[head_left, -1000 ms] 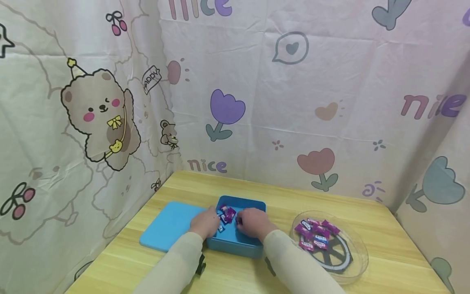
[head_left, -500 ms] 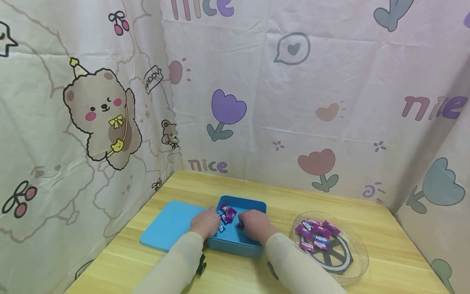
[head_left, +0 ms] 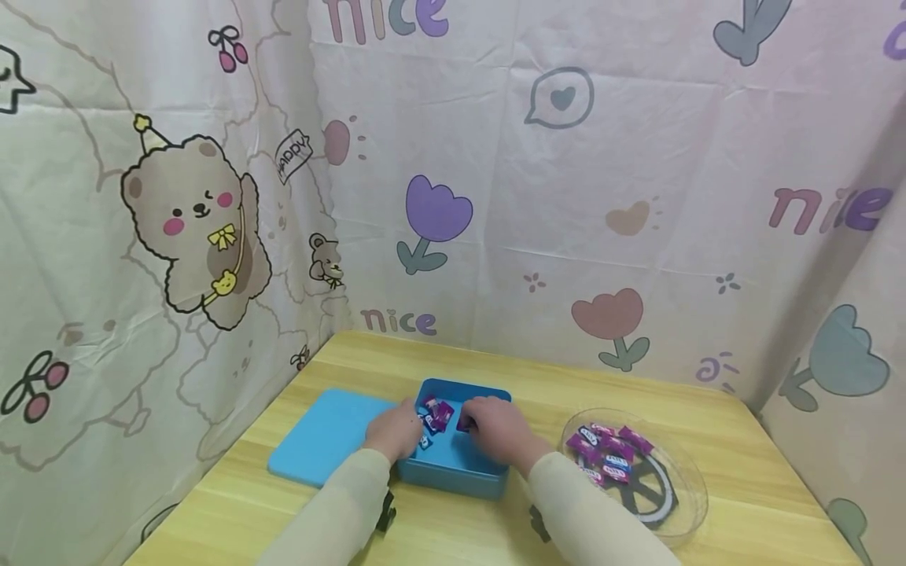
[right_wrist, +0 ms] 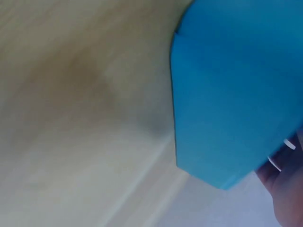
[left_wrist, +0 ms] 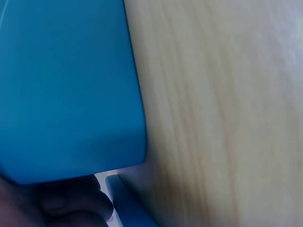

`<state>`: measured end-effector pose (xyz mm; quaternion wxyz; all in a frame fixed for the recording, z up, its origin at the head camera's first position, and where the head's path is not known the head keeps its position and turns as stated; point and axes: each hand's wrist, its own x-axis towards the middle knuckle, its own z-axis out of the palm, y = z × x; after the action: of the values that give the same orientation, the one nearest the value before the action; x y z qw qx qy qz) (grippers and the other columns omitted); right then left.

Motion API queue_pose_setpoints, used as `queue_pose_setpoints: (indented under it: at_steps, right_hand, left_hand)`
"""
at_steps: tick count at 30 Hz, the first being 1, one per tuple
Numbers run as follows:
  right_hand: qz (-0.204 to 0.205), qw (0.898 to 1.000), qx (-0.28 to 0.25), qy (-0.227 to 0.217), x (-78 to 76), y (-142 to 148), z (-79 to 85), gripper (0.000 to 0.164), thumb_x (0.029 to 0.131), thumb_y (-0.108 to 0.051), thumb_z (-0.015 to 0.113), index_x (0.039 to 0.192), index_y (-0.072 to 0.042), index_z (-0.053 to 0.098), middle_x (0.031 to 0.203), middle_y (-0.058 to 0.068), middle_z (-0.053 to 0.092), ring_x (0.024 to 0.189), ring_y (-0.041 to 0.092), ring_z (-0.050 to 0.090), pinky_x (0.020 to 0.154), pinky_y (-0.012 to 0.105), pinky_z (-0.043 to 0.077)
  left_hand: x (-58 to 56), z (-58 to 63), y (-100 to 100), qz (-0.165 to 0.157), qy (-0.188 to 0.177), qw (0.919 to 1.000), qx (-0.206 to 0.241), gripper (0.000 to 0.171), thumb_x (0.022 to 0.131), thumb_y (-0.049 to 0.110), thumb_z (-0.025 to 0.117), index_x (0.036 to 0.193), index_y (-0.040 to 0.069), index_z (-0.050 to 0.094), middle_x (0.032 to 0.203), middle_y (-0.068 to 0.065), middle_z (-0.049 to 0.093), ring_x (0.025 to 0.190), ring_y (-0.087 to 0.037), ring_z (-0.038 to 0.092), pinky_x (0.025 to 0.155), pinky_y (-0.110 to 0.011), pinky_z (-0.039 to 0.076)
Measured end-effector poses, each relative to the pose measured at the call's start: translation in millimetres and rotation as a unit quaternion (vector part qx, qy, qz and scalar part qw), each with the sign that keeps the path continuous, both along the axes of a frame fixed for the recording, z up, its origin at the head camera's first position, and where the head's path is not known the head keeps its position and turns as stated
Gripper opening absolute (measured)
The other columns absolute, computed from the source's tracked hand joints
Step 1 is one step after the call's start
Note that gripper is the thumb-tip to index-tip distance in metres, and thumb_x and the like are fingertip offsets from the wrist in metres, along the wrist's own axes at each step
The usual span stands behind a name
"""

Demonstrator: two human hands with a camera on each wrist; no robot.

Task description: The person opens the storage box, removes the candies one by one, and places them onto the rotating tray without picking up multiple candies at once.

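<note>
A blue open box [head_left: 453, 481] stands on the table, with several purple and blue wrapped candies [head_left: 437, 415] along its inner left side. My left hand [head_left: 395, 431] grips the box's left wall; in the left wrist view its fingers [left_wrist: 78, 201] lie curled against the outside of the box. Over the right part of the box, my right hand [head_left: 501, 431] pinches a purple wrapped candy [head_left: 464, 422] between thumb and fingers. In the right wrist view the box wall hides most of that hand, and the candy is not visible there.
A light blue lid [head_left: 325, 436] lies flat to the left of the box. To the right is a clear round dish [head_left: 697, 503] with several wrapped candies [head_left: 614, 456] and a dark spoked pattern. A printed curtain [head_left: 495, 157] hangs behind the wooden table [head_left: 743, 440].
My right hand has risen slightly and shifted a little to the right, with the purple candy showing more at its fingertips. My left hand stays on the box.
</note>
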<state>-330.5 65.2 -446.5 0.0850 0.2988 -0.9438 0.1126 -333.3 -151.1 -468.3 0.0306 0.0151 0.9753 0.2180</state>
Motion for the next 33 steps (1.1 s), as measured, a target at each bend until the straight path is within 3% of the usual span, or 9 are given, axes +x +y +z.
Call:
queue_pose_setpoints:
  at_steps: [8,16,27,33]
  right_hand:
    - [0.007,0.999,-0.017,0.036,10.7,23,25.4,0.008,0.095,-0.016,0.071,0.098,-0.023,0.071,0.092,-0.011,0.067,0.084,0.01,0.061,0.081,0.032,0.056]
    - [-0.019,0.997,-0.023,0.074,14.2,69,39.4,0.011,0.091,-0.012,0.074,0.094,-0.021,0.07,0.091,-0.01,0.068,0.081,0.009,0.063,0.078,0.032,0.057]
    - [-0.082,0.994,-0.031,0.063,24.4,152,37.2,0.021,0.085,-0.005,0.077,0.09,-0.022,0.067,0.089,-0.009,0.067,0.085,0.015,0.067,0.08,0.043,0.057]
    - [-0.136,0.99,-0.028,0.015,33.6,200,29.6,0.021,0.083,-0.003,0.075,0.094,-0.019,0.067,0.093,-0.002,0.069,0.088,0.023,0.066,0.081,0.052,0.055]
  left_hand:
    - [1.0,3.0,0,0.0,-0.002,1.0,0.003,0.057,0.1,0.019,0.052,0.149,-0.006,0.041,0.14,-0.024,0.056,0.12,-0.04,0.058,0.095,-0.063,0.048]
    - [1.4,2.3,-1,0.0,-0.001,1.0,0.01,0.056,0.1,0.019,0.051,0.149,-0.006,0.041,0.141,-0.024,0.055,0.123,-0.041,0.056,0.095,-0.063,0.048]
    - [1.4,2.7,-3,0.003,0.001,1.0,0.002,0.056,0.1,0.019,0.049,0.15,-0.005,0.04,0.14,-0.024,0.056,0.123,-0.042,0.056,0.095,-0.062,0.048]
    - [1.9,2.8,-2,-0.004,-0.001,1.0,-0.003,0.055,0.101,0.018,0.05,0.149,-0.006,0.041,0.137,-0.024,0.058,0.111,-0.036,0.062,0.087,-0.059,0.053]
